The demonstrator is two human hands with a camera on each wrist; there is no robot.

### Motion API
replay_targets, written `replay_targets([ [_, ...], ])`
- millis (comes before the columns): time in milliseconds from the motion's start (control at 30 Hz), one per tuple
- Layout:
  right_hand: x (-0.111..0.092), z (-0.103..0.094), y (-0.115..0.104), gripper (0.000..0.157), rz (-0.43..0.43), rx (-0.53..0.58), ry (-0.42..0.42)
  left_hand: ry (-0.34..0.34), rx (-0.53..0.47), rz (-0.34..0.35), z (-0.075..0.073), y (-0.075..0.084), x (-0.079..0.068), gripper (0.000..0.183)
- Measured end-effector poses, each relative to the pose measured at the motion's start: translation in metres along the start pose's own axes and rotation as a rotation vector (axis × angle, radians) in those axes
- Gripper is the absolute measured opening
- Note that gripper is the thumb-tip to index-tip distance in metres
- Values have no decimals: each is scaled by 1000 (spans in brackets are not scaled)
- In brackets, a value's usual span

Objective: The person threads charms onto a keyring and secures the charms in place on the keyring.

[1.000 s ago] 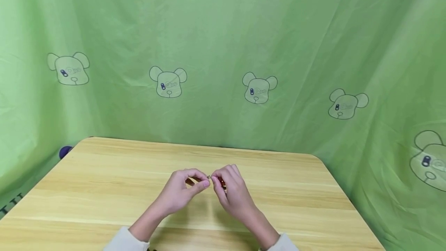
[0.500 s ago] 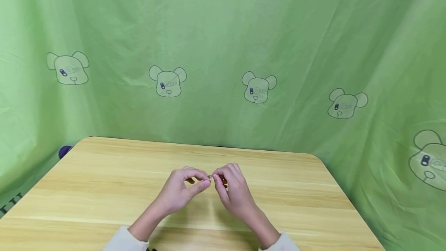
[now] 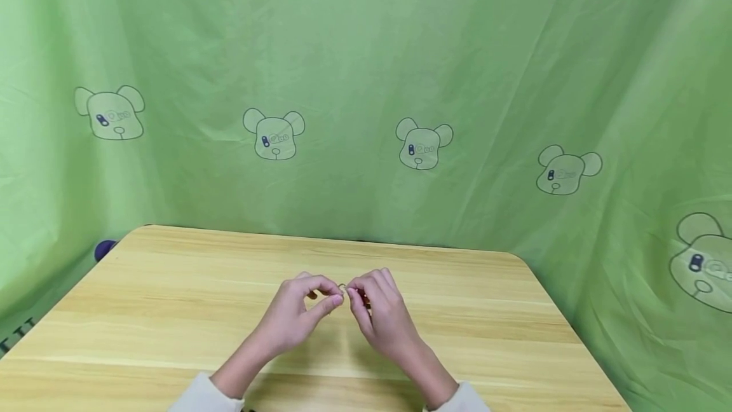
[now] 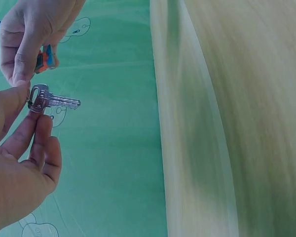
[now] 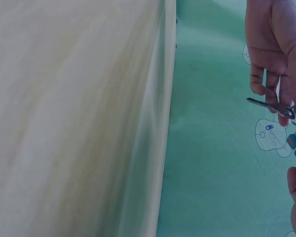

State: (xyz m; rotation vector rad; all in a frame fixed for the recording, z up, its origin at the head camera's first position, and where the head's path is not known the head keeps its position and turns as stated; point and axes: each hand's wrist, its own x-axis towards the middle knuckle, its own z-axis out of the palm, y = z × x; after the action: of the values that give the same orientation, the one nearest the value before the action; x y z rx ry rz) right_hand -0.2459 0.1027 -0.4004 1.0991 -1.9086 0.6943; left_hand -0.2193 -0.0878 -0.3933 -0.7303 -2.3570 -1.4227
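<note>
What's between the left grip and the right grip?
The head view shows a thin, curved metal ring there; the left wrist view adds a silver metal key, held by the left grip.

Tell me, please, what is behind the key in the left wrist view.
Behind the key is green fabric with a printed outline showing just below the key. Whatever the key and the left hand cover there cannot be seen.

Plenty of room over the worktop [image 3: 171,310] either side, out to the left and right edges. Middle's the snag: left hand [image 3: 290,315], right hand [image 3: 386,316] and key [image 4: 59,101]. Curtain [image 3: 343,49] hangs behind the far edge.
</note>
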Motion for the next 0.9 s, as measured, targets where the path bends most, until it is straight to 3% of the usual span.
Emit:
replay_targets([
  [167, -1, 0, 1, 5, 12, -2, 2, 8, 7, 5, -1, 2, 0, 5],
  [500, 1, 0, 0, 8, -23, -32, 20, 7, -49, -74, 4, 2, -1, 5],
  [667, 1, 1, -1, 9, -47, -37, 28, 7, -44, -58, 2, 3, -1, 6],
  [900, 0, 0, 0, 8, -30, -33, 31, 2, -10, 16, 1, 4, 0, 8],
])
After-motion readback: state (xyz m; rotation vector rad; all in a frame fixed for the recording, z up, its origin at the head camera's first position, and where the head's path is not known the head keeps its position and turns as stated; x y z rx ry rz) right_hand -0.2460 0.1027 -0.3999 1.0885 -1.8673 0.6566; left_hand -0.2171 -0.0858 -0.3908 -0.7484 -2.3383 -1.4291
